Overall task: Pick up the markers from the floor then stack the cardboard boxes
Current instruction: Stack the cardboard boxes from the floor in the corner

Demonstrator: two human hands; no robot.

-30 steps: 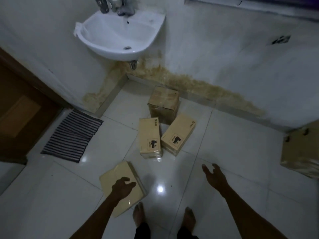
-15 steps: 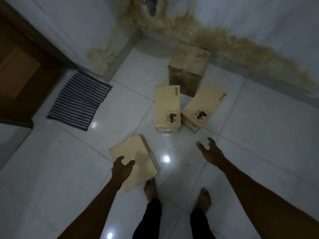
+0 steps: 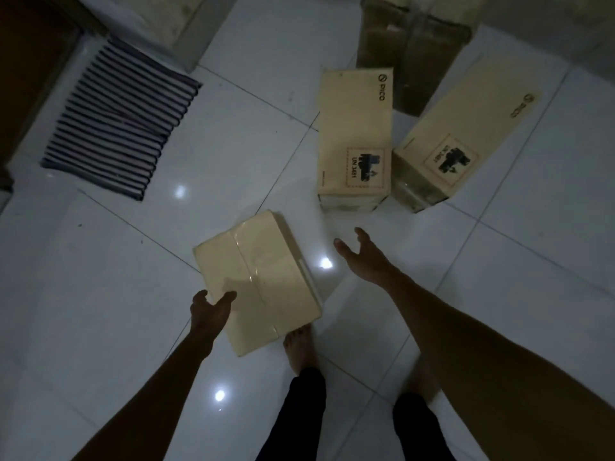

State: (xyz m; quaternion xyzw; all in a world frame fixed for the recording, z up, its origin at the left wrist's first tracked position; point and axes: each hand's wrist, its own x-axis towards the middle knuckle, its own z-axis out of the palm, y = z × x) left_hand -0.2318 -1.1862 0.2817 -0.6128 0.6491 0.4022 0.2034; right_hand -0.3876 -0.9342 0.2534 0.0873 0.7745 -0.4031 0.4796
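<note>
A taped, plain cardboard box (image 3: 263, 277) lies on the white tile floor just in front of my feet. My left hand (image 3: 210, 311) hovers open at its near left corner, fingers apart, holding nothing. My right hand (image 3: 364, 257) is open to the right of the box, apart from it. Two long printed boxes (image 3: 354, 134) (image 3: 466, 138) lie side by side farther ahead. A darker brown box (image 3: 409, 44) stands behind them near the wall. No markers are visible.
A striped floor mat (image 3: 119, 118) lies at the left by a wooden door (image 3: 30, 61). My bare feet (image 3: 301, 347) stand right behind the nearest box. Glossy tiles reflect several light spots.
The view has tilted down and closer to the floor. Both hands have lowered toward the nearest box, the left reaching its corner, the right nearing its right side.
</note>
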